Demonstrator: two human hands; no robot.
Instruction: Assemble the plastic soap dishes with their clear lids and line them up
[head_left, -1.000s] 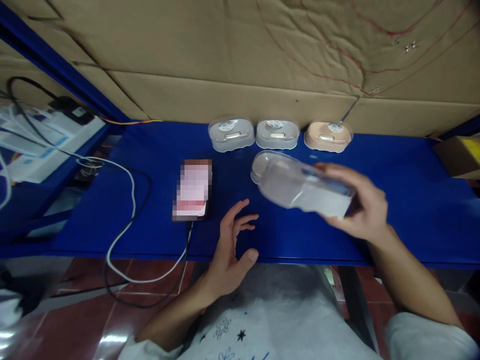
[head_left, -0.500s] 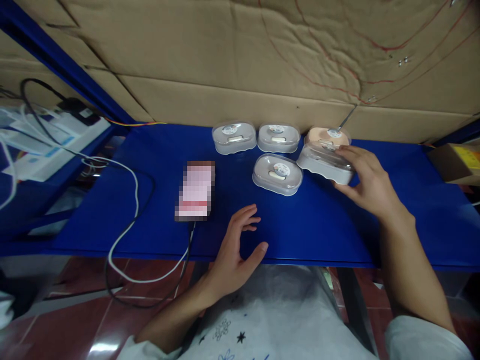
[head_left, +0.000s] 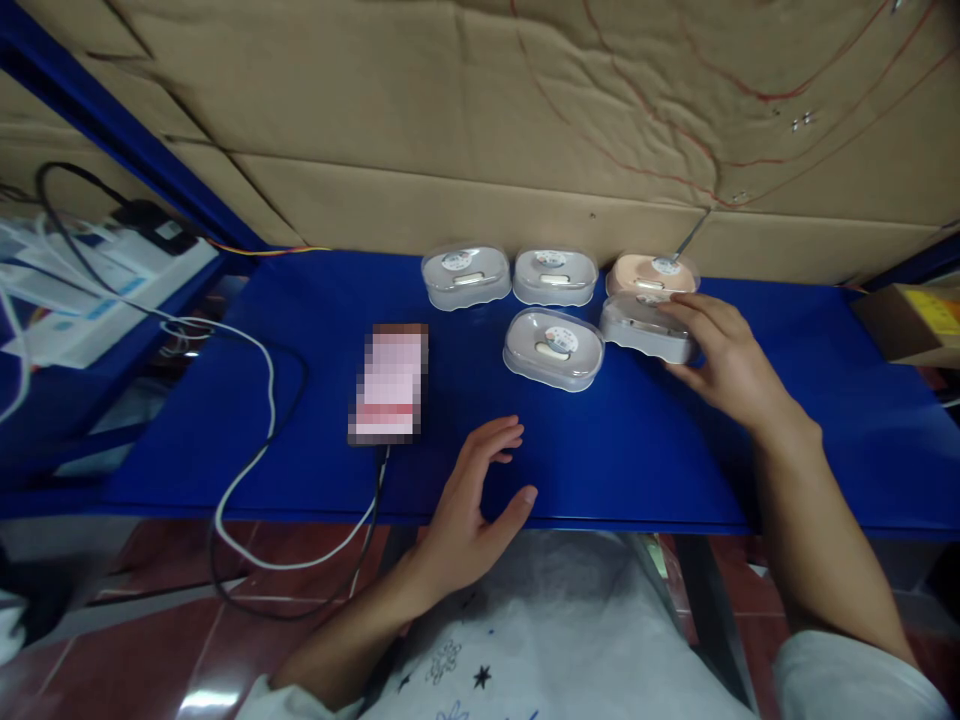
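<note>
Grey oval box with a clear plastic lid (head_left: 637, 338): its right end sits between the fingers and thumb of my right hand (head_left: 739, 372), fingertips on the lid, thumb at the near lower edge. I have it clamped there, just in front of a peach oval box with a clear lid (head_left: 643, 274); whether its base touches the blue tabletop (head_left: 637, 460), I cannot tell. Just left of it lies a second grey lidded box (head_left: 553, 362) with a round white label. Two more grey boxes (head_left: 469, 290) line the back beside the peach one. My left hand (head_left: 476, 510) hovers near the front edge, thumb and fingers apart, right of a phone with a pixelated screen (head_left: 388, 380).
</note>
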